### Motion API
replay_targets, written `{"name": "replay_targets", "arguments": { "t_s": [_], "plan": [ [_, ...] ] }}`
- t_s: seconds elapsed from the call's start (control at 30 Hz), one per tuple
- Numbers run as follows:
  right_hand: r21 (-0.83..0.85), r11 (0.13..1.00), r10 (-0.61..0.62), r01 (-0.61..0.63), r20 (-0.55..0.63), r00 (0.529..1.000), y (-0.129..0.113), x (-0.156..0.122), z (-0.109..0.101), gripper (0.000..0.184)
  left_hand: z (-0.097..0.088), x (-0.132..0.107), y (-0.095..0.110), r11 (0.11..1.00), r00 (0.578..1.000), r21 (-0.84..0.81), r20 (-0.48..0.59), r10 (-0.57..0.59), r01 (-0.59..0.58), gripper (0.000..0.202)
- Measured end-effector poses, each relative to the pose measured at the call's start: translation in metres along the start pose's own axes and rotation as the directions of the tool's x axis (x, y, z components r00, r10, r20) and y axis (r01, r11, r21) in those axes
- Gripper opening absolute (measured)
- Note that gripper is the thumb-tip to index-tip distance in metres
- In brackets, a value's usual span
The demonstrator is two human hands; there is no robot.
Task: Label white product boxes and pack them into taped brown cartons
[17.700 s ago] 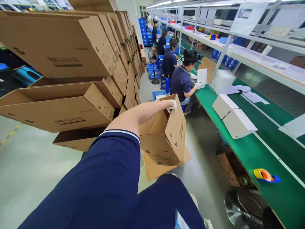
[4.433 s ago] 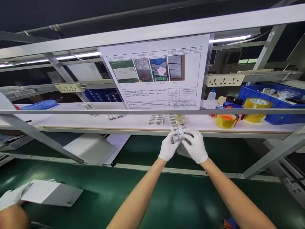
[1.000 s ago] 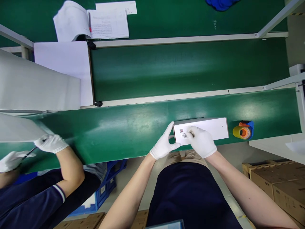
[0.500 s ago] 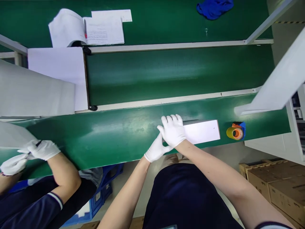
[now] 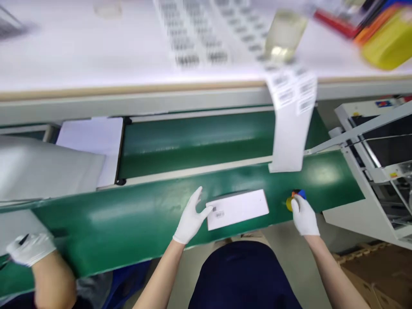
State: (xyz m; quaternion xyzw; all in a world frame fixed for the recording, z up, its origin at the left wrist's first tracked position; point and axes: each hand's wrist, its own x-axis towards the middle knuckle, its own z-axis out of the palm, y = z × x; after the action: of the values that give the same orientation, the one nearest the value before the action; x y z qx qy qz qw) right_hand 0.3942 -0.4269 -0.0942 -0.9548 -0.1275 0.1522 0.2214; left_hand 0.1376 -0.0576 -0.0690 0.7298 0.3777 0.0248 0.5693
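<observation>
A long white box [image 5: 241,209] lies flat on the green worktop [image 5: 135,219], with a small printed barcode label near its left end. My left hand [image 5: 190,218], in a white glove, is open at that end, its thumb reaching the box's edge and its fingers spread toward the back. To the right of the box, my gloved right hand [image 5: 305,218] is closed on a tape dispenser [image 5: 301,194] with a yellow roll and blue and orange parts. My fingers partly cover the dispenser.
A strip of printed labels [image 5: 291,128] hangs from the white upper shelf [image 5: 96,60] down toward the worktop. A clear block [image 5: 285,36] sits on the strip. At the left, a co-worker's gloved hand [image 5: 31,249] is near a white sheet. Brown cartons [image 5: 380,274] stand at lower right.
My hands have parted: the left has moved off the box's top to its left end, the right across to the tape dispenser. The view has tilted up, bringing the upper shelf in.
</observation>
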Motion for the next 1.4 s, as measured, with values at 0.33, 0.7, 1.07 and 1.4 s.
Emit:
{"name": "replay_targets", "arguments": {
  "t_s": [0.33, 0.7, 1.07, 1.4],
  "plan": [
    [0.543, 0.818, -0.183, 0.19, -0.067, 0.981, -0.075, 0.12, -0.148, 0.035, 0.114, 0.098, 0.265, 0.788, 0.756, 0.023, -0.265, 0.598, -0.615, 0.068],
    [0.592, 0.465, -0.701, 0.658, -0.207, 0.682, -0.214, 0.197, -0.198, 0.022, 0.136, 0.122, 0.339, 0.828, 0.786, -0.066, -0.364, 0.5, -0.557, 0.055],
    [0.371, 0.393, -0.743, 0.841, -0.412, 0.528, -0.218, 0.207, -0.19, 0.024, 0.129, 0.117, 0.351, 0.842, 0.802, -0.087, -0.371, 0.469, -0.533, 0.041],
    [-0.075, 0.427, -0.723, 0.901, -0.627, 0.29, -0.206, 0.187, -0.18, 0.017, 0.12, 0.112, 0.351, 0.829, 0.826, -0.153, -0.294, 0.481, -0.538, 0.041]
  ]
}}
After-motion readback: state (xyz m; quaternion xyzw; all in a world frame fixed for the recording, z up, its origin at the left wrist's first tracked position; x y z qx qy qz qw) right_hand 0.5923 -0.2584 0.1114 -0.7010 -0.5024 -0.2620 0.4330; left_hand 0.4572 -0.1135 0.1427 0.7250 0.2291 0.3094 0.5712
